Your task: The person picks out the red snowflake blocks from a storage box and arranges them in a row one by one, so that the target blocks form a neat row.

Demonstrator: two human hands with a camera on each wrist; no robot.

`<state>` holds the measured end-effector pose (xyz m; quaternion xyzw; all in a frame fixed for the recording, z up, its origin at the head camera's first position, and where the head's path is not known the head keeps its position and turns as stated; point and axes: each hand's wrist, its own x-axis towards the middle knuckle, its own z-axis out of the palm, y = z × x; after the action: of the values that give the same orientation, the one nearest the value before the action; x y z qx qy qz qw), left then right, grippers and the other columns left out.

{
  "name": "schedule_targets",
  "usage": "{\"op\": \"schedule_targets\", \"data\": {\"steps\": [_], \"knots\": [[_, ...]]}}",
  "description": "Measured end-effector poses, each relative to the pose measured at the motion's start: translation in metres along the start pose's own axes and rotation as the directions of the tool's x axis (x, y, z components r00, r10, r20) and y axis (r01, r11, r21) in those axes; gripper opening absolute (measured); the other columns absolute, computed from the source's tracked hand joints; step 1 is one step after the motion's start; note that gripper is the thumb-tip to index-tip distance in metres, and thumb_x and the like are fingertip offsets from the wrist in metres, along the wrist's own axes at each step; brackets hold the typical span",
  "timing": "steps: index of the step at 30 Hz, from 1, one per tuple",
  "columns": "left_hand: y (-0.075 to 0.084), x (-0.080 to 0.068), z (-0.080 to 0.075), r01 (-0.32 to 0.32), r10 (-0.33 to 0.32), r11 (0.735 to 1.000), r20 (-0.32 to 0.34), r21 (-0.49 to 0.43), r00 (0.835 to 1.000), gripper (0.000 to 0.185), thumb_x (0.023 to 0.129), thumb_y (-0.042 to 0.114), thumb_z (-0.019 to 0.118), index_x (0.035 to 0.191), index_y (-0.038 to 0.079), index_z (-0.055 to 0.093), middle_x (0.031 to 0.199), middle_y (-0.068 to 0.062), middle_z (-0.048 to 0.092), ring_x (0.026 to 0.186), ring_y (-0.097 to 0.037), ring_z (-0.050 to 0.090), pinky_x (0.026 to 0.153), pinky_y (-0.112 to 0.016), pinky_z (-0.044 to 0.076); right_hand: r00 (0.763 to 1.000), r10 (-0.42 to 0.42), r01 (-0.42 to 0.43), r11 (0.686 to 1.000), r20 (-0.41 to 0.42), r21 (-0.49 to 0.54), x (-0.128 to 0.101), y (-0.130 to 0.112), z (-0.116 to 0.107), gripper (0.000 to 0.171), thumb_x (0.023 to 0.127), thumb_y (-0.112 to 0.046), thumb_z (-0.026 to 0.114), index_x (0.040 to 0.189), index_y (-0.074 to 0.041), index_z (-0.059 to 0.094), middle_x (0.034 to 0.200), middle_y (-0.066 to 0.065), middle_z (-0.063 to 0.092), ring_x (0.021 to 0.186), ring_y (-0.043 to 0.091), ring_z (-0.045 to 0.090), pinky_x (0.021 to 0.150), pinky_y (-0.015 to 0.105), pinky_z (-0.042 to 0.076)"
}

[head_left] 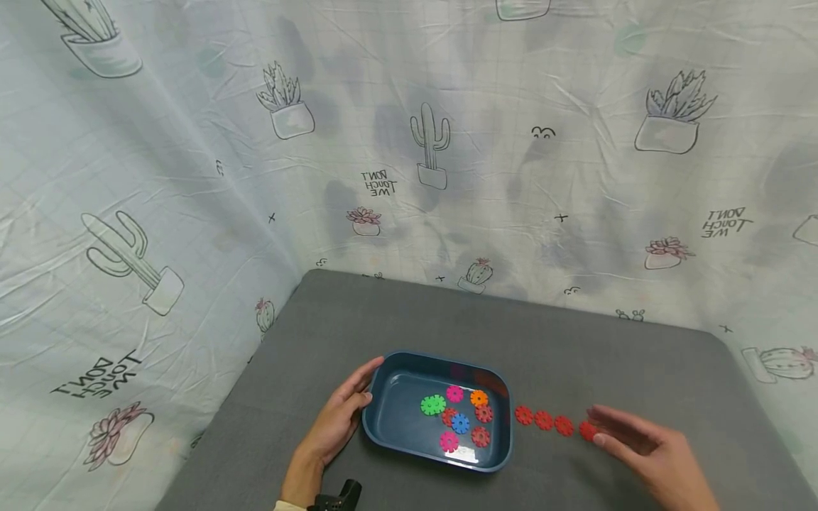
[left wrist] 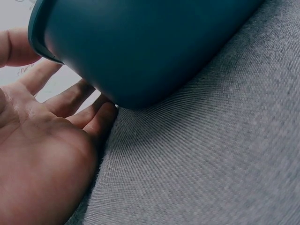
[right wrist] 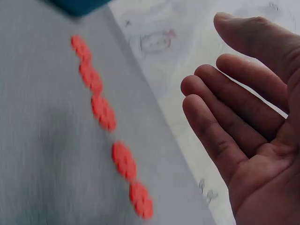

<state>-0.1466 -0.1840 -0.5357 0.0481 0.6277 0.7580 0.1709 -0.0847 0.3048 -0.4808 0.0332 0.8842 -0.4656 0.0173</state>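
A dark blue rectangular tray (head_left: 396, 443) stands on the grey table, holding several notched plastic discs in green, pink, orange, red and blue. My left hand (head_left: 339, 419) holds the tray's left end, with the thumb at the rim and the fingers against the outer wall (left wrist: 136, 51). To the right of the tray, several red notched discs (head_left: 543, 420) lie in a row on the cloth. Over the far end of that row hovers my right hand (head_left: 645, 443), fingers loosely extended and nothing in them. In the right wrist view its palm (right wrist: 262, 183) faces the red discs (right wrist: 124, 160).
The grey cloth-covered table (head_left: 332, 312) extends behind and around the tray. A pale curtain (head_left: 486, 156) printed with potted plants hangs along its back and left edges. A black wrist device (head_left: 339, 497) is on the left wrist.
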Motion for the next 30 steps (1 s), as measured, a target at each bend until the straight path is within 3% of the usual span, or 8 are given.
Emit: {"op": "schedule_targets", "data": {"steps": [3,9,15,24,30], "knots": [[0.0,0.0,0.0,-0.001,0.001,1.0,0.001,-0.002,1.0,0.058,0.1,0.006,0.044,0.152,0.031,0.042,0.162,0.015,0.029,0.153,-0.016,0.015,0.121,-0.051,0.011,0.997,-0.072,0.07,0.996,0.027,0.064,0.002,-0.008,0.006,0.043,0.09,-0.028,0.074,0.13,-0.014,0.067,0.122,0.006,0.072,0.105,0.013,0.072,0.08,0.027,0.058],[0.001,-0.001,0.0,0.0,0.0,1.0,-0.006,0.008,1.0,0.057,0.1,0.007,0.044,0.152,0.031,0.043,0.161,0.015,0.03,0.153,-0.016,0.015,0.121,-0.051,0.013,0.978,-0.185,0.171,0.977,0.101,0.127,0.011,-0.029,0.023,0.04,0.091,-0.021,0.073,0.13,-0.013,0.066,0.124,0.01,0.071,0.108,0.013,0.07,0.08,0.028,0.058],[0.0,-0.001,-0.001,-0.002,0.002,1.0,-0.003,0.011,1.0,0.057,0.1,0.007,0.044,0.152,0.031,0.043,0.161,0.015,0.029,0.153,-0.016,0.015,0.121,-0.05,0.013,0.965,-0.215,0.192,0.97,0.153,0.149,0.021,-0.051,0.043,0.041,0.087,-0.025,0.077,0.127,-0.019,0.068,0.121,0.006,0.072,0.109,0.016,0.07,0.081,0.027,0.058],[-0.001,0.001,-0.002,-0.001,0.001,0.999,0.015,0.035,1.0,0.058,0.1,0.008,0.043,0.153,0.032,0.04,0.162,0.015,0.028,0.152,-0.015,0.015,0.116,-0.035,0.024,0.942,-0.255,0.207,0.953,0.22,0.221,0.038,-0.073,0.067,0.045,0.084,-0.028,0.08,0.126,-0.018,0.069,0.122,0.006,0.072,0.11,0.021,0.07,0.086,0.027,0.056],[-0.001,0.001,-0.002,-0.003,0.002,0.999,0.01,0.034,1.0,0.058,0.1,0.007,0.043,0.152,0.032,0.041,0.161,0.016,0.029,0.152,-0.014,0.017,0.116,-0.036,0.023,0.923,-0.272,0.233,0.958,0.271,0.167,0.05,-0.08,0.082,0.045,0.082,-0.035,0.081,0.124,-0.024,0.07,0.123,0.0,0.072,0.11,0.021,0.069,0.093,0.039,0.055]]}}
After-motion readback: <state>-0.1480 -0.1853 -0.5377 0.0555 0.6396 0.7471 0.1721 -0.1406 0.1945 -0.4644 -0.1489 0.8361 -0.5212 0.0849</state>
